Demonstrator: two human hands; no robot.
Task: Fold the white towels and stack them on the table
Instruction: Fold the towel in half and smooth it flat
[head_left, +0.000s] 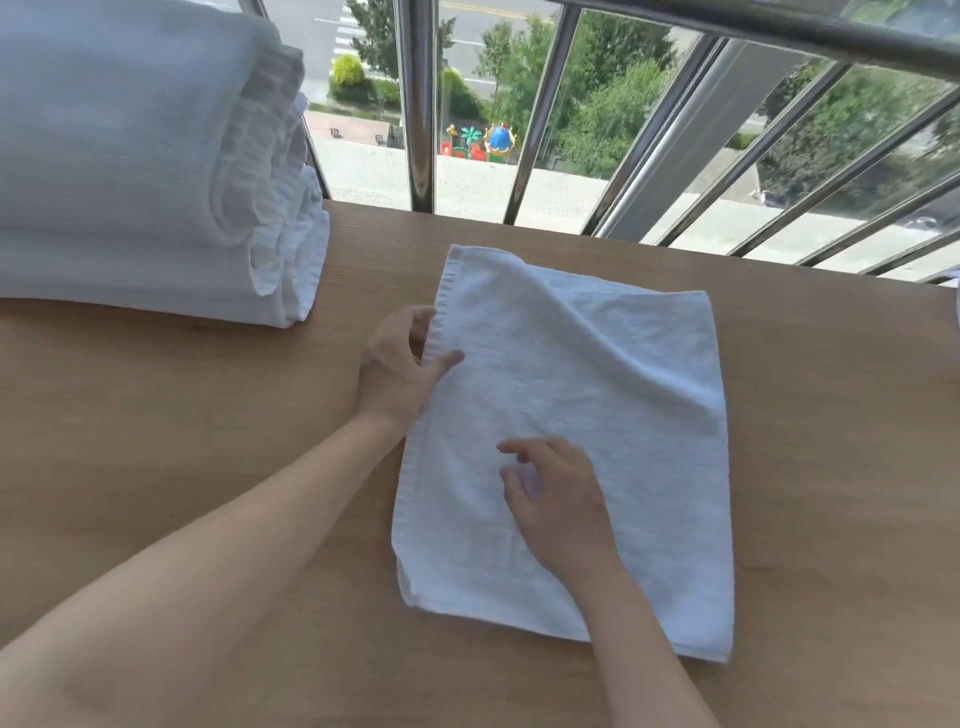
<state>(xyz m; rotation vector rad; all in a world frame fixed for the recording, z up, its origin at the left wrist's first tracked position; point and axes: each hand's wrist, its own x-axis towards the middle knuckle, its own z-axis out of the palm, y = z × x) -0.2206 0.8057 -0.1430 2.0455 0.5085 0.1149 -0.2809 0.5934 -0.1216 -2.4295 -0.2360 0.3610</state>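
A white towel (623, 415), folded over on itself, lies on the wooden table (156, 441) right of centre. My left hand (400, 369) pinches the towel's left edge between thumb and fingers, and the upper layer is lifted slightly there. My right hand (558, 499) rests on top of the towel near its middle, fingers apart and pressing down. A tall stack of folded white towels (140, 171) stands at the table's far left corner.
A metal railing (421, 104) with vertical bars runs along the table's far edge, with a street and trees far below. A sliver of another white item (956, 306) shows at the right border. Bare wood lies left of the towel and in front of it.
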